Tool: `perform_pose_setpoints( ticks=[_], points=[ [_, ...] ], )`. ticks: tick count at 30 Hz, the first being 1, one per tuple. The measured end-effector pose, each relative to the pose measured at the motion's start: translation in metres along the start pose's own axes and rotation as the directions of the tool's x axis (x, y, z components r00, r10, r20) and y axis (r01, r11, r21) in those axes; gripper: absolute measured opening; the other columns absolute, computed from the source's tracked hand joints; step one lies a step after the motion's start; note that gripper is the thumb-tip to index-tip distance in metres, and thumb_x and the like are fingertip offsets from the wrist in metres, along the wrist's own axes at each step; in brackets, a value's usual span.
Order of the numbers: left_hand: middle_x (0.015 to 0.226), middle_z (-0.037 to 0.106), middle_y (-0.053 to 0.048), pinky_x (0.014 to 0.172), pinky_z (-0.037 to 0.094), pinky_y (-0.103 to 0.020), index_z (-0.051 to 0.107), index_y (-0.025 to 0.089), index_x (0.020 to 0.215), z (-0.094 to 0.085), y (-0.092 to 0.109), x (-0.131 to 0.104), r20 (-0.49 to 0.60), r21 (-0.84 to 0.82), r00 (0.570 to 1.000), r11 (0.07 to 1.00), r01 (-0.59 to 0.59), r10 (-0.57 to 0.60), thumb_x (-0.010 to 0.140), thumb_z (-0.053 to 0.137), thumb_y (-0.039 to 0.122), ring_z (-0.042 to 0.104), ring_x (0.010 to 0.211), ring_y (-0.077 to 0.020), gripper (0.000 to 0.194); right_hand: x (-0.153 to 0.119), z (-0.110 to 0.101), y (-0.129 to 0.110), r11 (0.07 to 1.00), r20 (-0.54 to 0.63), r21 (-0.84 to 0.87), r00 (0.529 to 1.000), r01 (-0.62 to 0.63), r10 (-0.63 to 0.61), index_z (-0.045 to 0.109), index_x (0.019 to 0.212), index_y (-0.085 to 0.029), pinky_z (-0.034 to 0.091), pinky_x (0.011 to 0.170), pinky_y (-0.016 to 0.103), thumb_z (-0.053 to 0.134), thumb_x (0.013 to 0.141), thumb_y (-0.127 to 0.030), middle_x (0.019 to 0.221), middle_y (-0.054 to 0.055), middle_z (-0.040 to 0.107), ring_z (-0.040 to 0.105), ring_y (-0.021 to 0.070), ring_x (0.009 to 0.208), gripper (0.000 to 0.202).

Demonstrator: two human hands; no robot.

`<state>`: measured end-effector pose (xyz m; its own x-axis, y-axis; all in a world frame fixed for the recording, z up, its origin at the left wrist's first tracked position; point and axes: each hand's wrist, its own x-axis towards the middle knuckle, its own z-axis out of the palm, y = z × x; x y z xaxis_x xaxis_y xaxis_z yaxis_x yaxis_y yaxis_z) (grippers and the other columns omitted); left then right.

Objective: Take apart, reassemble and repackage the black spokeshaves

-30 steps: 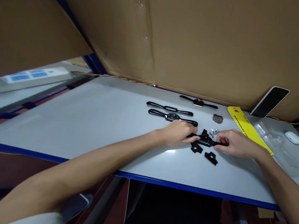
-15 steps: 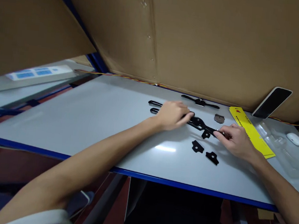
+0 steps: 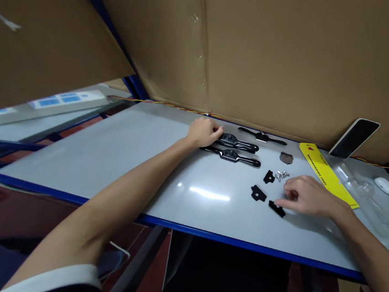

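My left hand (image 3: 204, 132) is closed over the left handles of black spokeshave bodies lying side by side on the table. The upper body (image 3: 228, 139) and the lower body (image 3: 230, 155) show their middles; their right handles point right. My fingers' exact hold is partly hidden. Empty, with thumb and forefinger apart, my right hand (image 3: 308, 196) hovers at the right. Its thumb is close to a black metal plate (image 3: 277, 209); contact cannot be told. Two more black plates, the middle one (image 3: 258, 193) and the upper one (image 3: 269, 176), lie left of it. Beside them are several small silver screws (image 3: 282, 175).
An assembled spokeshave (image 3: 262, 137) lies near the cardboard wall (image 3: 275, 57). A brownish plate (image 3: 286, 158), yellow card (image 3: 329, 175), clear plastic packaging (image 3: 371, 200), white case (image 3: 384, 185) and leaning phone (image 3: 354, 138) occupy the right side. The blue table edge (image 3: 240, 242) runs in front.
The black body held at both ends now lies beside the others. My right hand has let go and come down toward the plates, uncovering the screws. My left hand has shifted left.
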<state>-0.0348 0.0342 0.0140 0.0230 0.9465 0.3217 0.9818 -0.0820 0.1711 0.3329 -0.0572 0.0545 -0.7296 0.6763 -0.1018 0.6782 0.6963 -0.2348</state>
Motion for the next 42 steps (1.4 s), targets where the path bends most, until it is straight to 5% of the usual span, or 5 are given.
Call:
perform_pose_setpoints(
  ticks=[5, 23, 30, 36, 42],
  points=[
    [0.063, 0.061, -0.008, 0.060, 0.025, -0.033, 0.069, 0.019, 0.065, 0.007, -0.006, 0.002, 0.025, -0.033, 1.000, 0.999, 0.002, -0.001, 0.091, 0.039, 0.046, 0.051, 0.062, -0.0207, 0.048, -0.003, -0.001, 0.002, 0.998, 0.167, 0.045, 0.985, -0.054, 0.046, 0.043, 0.056, -0.022, 0.027, 0.056, 0.033, 0.072, 0.085, -0.049, 0.053, -0.003, 0.049, 0.041, 0.0125, 0.053, 0.049],
    [0.095, 0.071, -0.012, 0.075, 0.042, -0.034, 0.078, 0.017, 0.087, 0.009, -0.011, 0.002, 0.009, -0.057, 0.992, 0.990, -0.128, 0.129, 0.093, 0.040, 0.040, 0.061, 0.085, -0.0247, 0.044, 0.014, 0.017, 0.026, 0.999, -0.245, -0.028, 0.969, -0.029, 0.021, 0.049, 0.064, -0.022, 0.029, 0.064, 0.032, 0.040, 0.105, -0.047, 0.067, 0.002, 0.054, 0.047, 0.0163, 0.064, 0.049],
    [0.087, 0.073, -0.010, 0.083, 0.042, -0.036, 0.078, 0.016, 0.087, 0.002, -0.001, 0.000, -0.106, -0.114, 0.985, 0.983, -0.144, 0.133, 0.087, 0.047, 0.034, 0.064, 0.083, -0.0239, 0.036, 0.014, 0.018, 0.028, 0.997, -0.282, -0.058, 0.958, -0.058, 0.040, 0.052, 0.063, -0.022, 0.028, 0.063, 0.034, 0.041, 0.104, -0.044, 0.067, 0.003, 0.057, 0.048, 0.0172, 0.063, 0.048],
    [0.070, 0.070, -0.007, 0.072, 0.043, -0.031, 0.073, 0.014, 0.079, -0.006, 0.011, -0.002, -0.108, -0.198, 0.994, 0.979, -0.053, 0.032, 0.085, 0.049, 0.036, 0.061, 0.066, -0.0194, 0.033, 0.015, 0.019, 0.028, 0.996, -0.302, -0.056, 0.952, -0.068, 0.048, 0.054, 0.064, -0.022, 0.029, 0.062, 0.035, 0.042, 0.103, -0.042, 0.069, 0.004, 0.061, 0.050, 0.0186, 0.065, 0.045],
    [0.075, 0.073, -0.009, 0.076, 0.044, -0.031, 0.074, 0.012, 0.086, -0.008, 0.026, 0.009, -0.097, -0.196, 0.995, 0.980, -0.036, 0.017, 0.090, 0.046, 0.038, 0.063, 0.070, -0.0206, 0.039, 0.016, 0.020, 0.030, 0.996, -0.312, -0.037, 0.948, -0.081, 0.066, 0.058, 0.068, -0.022, 0.030, 0.063, 0.034, 0.044, 0.102, -0.041, 0.072, 0.004, 0.064, 0.053, 0.0188, 0.066, 0.042]
  ],
)
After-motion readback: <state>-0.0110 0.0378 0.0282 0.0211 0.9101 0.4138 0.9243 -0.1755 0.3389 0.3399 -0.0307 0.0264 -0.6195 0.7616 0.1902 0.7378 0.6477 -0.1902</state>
